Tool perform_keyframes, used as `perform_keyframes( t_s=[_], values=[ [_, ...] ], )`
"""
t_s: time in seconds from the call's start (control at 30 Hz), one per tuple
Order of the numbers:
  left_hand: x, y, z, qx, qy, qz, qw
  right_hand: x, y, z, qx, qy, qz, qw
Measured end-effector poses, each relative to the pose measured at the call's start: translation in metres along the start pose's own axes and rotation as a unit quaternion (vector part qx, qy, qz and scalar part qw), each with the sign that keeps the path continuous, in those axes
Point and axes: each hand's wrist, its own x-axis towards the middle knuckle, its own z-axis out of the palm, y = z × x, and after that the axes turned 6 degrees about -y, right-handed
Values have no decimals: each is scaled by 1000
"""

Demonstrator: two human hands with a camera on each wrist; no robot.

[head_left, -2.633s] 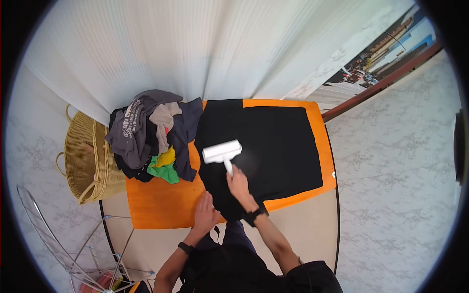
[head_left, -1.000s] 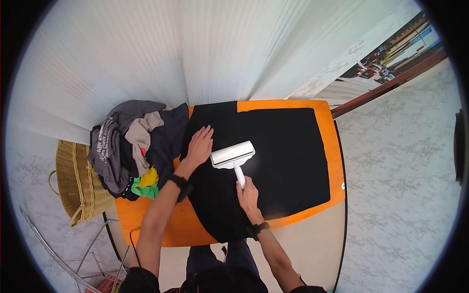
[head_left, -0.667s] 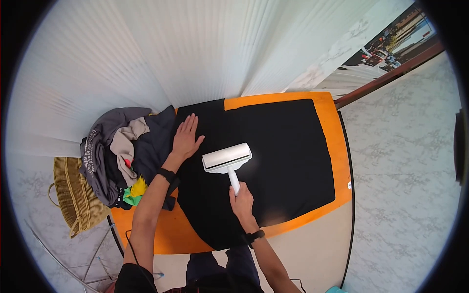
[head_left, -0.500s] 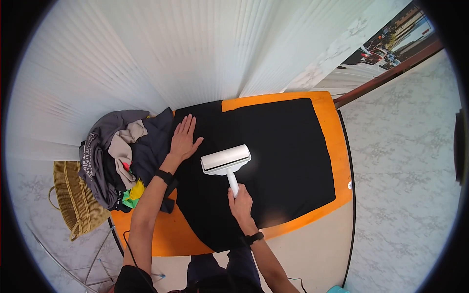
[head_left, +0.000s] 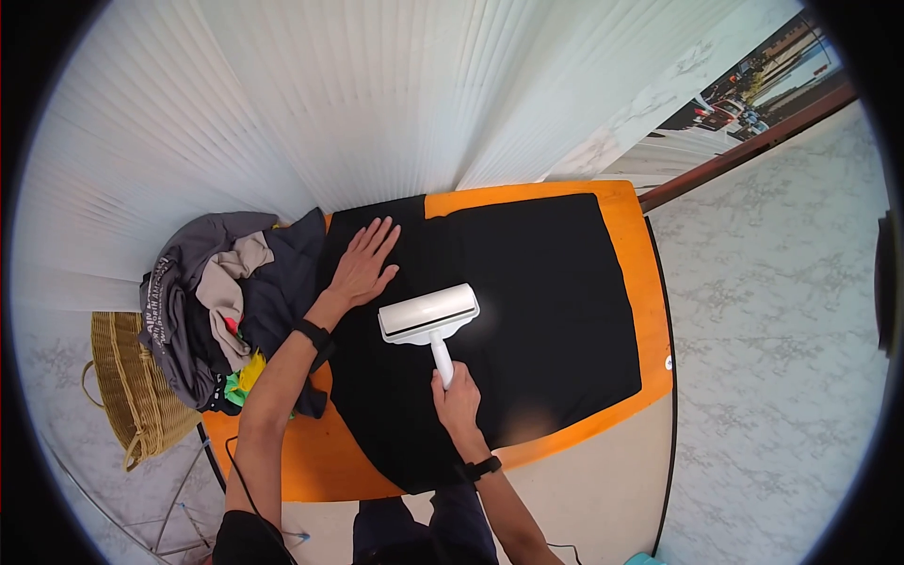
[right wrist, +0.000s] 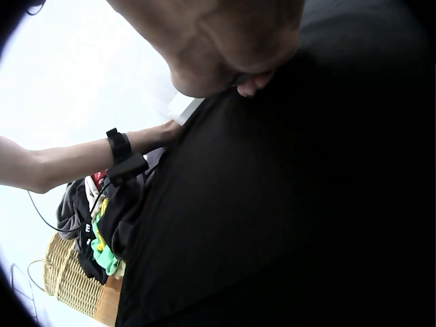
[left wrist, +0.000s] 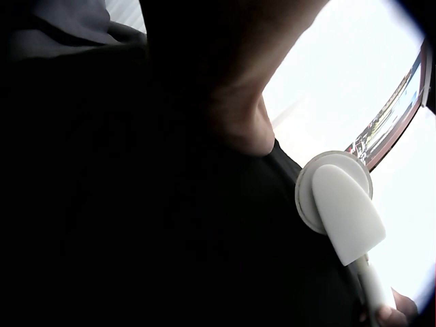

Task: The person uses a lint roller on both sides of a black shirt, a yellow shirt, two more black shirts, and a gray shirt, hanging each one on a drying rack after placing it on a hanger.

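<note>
A black garment [head_left: 546, 301] lies spread flat over the orange board. My left hand [head_left: 363, 268] rests on its upper left part, fingers straight and a little apart. My right hand [head_left: 457, 400] grips the handle of a white lint roller [head_left: 428, 313], whose wide head lies on the cloth to the right of and below the left hand. In the left wrist view the roller [left wrist: 347, 211] is seen end-on, with fingers round its handle. The right wrist view shows the right hand [right wrist: 225, 48] low over the black cloth, the roller mostly hidden behind it.
A heap of grey, beige, yellow and green clothes [head_left: 221, 301] lies at the board's left, against the black garment. Beyond it stands a wicker basket [head_left: 137, 386], with a metal rack at the lower left. White curtains [head_left: 358, 94] hang behind the orange board [head_left: 330, 461].
My left hand has moved from the board's near edge up onto the black garment, its fingers now spread. The right hand still grips the roller, which lies slightly lower relative to the garment.
</note>
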Motion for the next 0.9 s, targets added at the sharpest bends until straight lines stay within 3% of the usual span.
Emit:
perform_keyframes(
  t_s=[0.07,0.17,0.37,0.47,0.57,0.77,0.9],
  values=[
    [8,3,-1,12,-16,61,998,1,0,1,2,3,0,1000],
    [21,6,9,23,-46,56,997,-1,1,1,-12,-2,-5,1000],
    [27,13,9,2,-29,34,999,-1,0,1,-11,-4,0,1000],
    [42,25,5,-13,5,69,998,-2,0,3,16,8,3,1000],
    [63,40,5,9,-24,112,993,-2,2,4,-4,9,-8,1000],
    [75,39,19,22,-40,78,996,-2,2,3,8,20,-17,1000],
    [89,54,11,28,-29,104,994,-2,1,3,16,19,-9,1000]
  ],
)
